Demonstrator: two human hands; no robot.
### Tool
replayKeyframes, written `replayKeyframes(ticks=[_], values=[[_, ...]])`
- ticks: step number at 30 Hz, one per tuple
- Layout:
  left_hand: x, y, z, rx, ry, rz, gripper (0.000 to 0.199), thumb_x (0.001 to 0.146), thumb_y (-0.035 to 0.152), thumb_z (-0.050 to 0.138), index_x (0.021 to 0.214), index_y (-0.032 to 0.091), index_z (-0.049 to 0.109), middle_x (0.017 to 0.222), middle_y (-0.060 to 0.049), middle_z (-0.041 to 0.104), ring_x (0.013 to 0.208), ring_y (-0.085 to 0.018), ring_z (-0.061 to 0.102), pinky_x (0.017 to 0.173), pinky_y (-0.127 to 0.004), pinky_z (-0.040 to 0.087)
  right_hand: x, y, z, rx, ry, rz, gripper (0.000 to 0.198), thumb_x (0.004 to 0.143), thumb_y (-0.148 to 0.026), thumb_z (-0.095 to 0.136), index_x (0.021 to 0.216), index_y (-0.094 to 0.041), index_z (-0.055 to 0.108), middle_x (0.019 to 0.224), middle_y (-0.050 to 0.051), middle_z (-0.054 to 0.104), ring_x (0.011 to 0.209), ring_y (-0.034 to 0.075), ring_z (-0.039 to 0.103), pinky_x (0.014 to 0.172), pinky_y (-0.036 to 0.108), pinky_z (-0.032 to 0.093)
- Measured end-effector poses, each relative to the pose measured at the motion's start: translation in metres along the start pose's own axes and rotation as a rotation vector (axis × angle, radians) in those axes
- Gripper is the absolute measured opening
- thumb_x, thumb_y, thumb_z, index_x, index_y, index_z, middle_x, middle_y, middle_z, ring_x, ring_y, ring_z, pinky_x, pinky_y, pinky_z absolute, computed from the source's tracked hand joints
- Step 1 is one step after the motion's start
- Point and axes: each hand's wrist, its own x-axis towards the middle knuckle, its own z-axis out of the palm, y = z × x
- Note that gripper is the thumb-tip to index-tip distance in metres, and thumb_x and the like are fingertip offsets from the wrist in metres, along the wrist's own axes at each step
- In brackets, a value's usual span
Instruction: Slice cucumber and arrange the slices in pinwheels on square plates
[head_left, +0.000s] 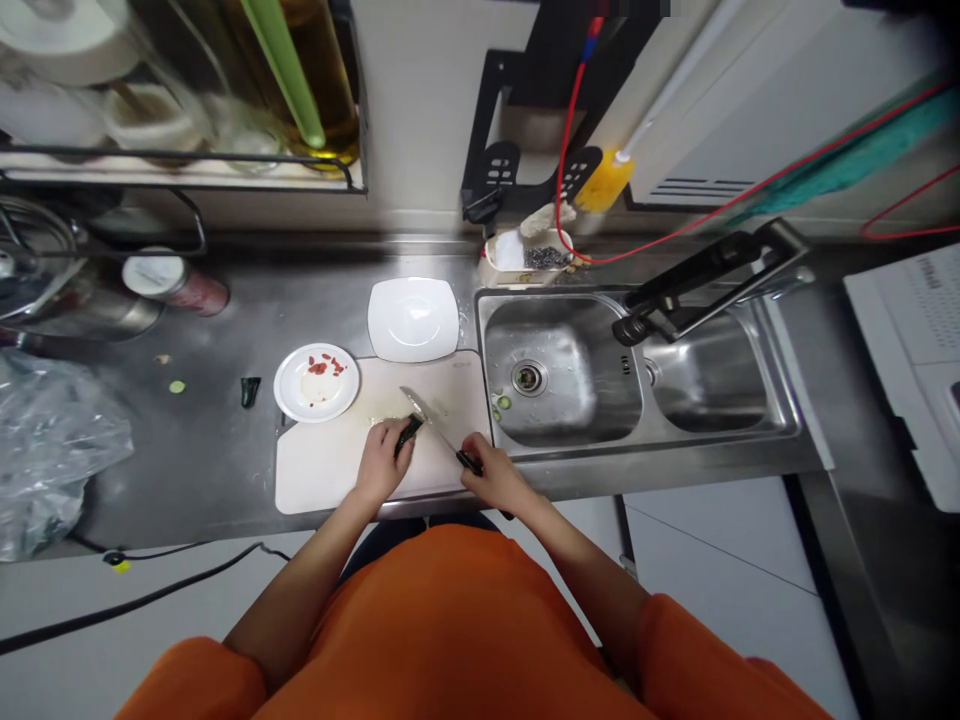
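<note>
Just in from the front edge of the bench (217, 480), two hands are busy over a pale cutting board (322, 465), apart from each other. Right hand (491, 472) is wrapped round the handle of a knife (435, 422), blade slanting away to the far left. Left hand (386, 460) is clamped on a dark green vegetable piece (409, 433), fingers over its near end. Here's what counts: the piece sits mid-board, poking out to the right of the left hand, its long axis running near left to far right, so the blade lies crosswise at its far end. Touching, or just beside? Can't tell! Left hand is the nearer one, and nothing stands between piece and blade. Farther out, a round plate (289, 400) with red bits (322, 368) covers the board's far left corner, and a square dish (414, 318) sits at its far edge. Off left on the bench, a dark green offcut (250, 392); past the board's right edge, the sink (577, 395), thin green slices (502, 403) at its left side. Way back, by the bench's rear edge, a caddy (517, 276).
</note>
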Motion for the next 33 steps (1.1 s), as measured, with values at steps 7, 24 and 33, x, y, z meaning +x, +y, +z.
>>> replayKeyframes(ticks=[7, 24, 33], values=[[0.002, 0.002, 0.0, 0.009, 0.012, 0.004, 0.026, 0.088, 0.029, 0.051, 0.112, 0.02, 0.059, 0.113, -0.011, 0.059, 0.111, -0.022, 0.054, 0.097, -0.04, 0.046, 0.014, -0.014, -0.005, -0.389, -0.097, 0.006, 0.04, 0.085, -0.022, 0.043, 0.125, -0.017, 0.045, 0.099, 0.01, 0.062, 0.088, 0.021, 0.058, 0.075, 0.028, 0.039], [0.001, 0.009, 0.005, 0.001, 0.039, 0.025, 0.025, 0.09, 0.027, 0.048, 0.111, 0.02, 0.06, 0.111, -0.01, 0.065, 0.109, -0.021, 0.058, 0.099, -0.043, 0.045, 0.015, -0.034, -0.006, -0.576, -0.192, -0.009, 0.046, 0.087, -0.006, 0.032, 0.129, -0.019, 0.043, 0.099, 0.011, 0.062, 0.082, 0.021, 0.063, 0.067, 0.028, 0.045], [0.001, 0.007, 0.004, 0.032, 0.029, 0.025, 0.023, 0.09, 0.026, 0.046, 0.107, 0.02, 0.061, 0.106, -0.01, 0.065, 0.107, -0.022, 0.058, 0.098, -0.043, 0.045, -0.005, -0.038, -0.009, -0.586, -0.257, 0.072, 0.046, 0.086, -0.005, 0.034, 0.129, -0.019, 0.043, 0.1, 0.011, 0.062, 0.082, 0.02, 0.062, 0.064, 0.025, 0.043]])
